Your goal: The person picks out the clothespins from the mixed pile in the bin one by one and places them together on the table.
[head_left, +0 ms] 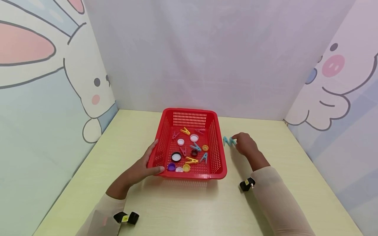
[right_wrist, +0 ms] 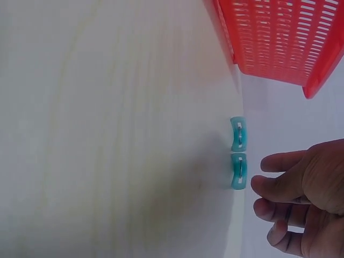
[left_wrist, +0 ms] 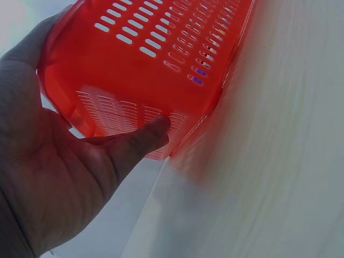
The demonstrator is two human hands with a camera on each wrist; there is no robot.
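Note:
A red plastic basket stands mid-table with colored clothespins and bottle caps inside. My left hand grips its near-left corner, the thumb lying across the outer wall and the other fingers partly hidden by the basket. Two turquoise clothespins stand side by side on the table, just right of the basket. Beside the right-hand clothespin is my right hand, fingers loosely bent. In the right wrist view a small gap shows between those fingers and the clothespins, and nothing is held.
Inside the basket lie a yellow clothespin, a blue clothespin, a black-rimmed cap and a purple cap, among others. A pale wood-look table extends around it. Walls with cartoon animals enclose the sides, a plain wall the back.

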